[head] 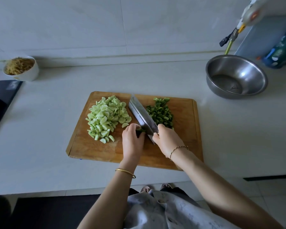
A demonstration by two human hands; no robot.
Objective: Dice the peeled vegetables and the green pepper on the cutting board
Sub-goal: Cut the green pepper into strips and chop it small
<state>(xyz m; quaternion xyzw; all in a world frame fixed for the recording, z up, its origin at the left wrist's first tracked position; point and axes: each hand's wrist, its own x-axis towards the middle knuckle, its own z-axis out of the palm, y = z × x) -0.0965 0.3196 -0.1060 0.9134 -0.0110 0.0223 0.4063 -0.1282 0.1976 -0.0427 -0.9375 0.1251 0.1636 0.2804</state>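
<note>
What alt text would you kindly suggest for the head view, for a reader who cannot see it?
A right hand grips a cleaver on a wooden board while the left hand holds a pepper piece at the blade. Pale dice lie left, pepper dice right; a steel bowl stands beyond.

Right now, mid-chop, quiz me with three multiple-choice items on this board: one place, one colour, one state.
1. On the cutting board, where is the pale diced pile relative to the cleaver?
A) right of it B) left of it C) beneath it

2. What colour are the pepper pieces?
A) red B) yellow C) dark green

3. What is the right hand doing?
A) gripping the cleaver B) lying flat C) holding a bowl

Answers:
1 B, the pile lies left of the blade.
2 C, the pieces right of the blade are dark green.
3 A, it is curled round the handle while the left hand holds the uncut pepper.
</note>
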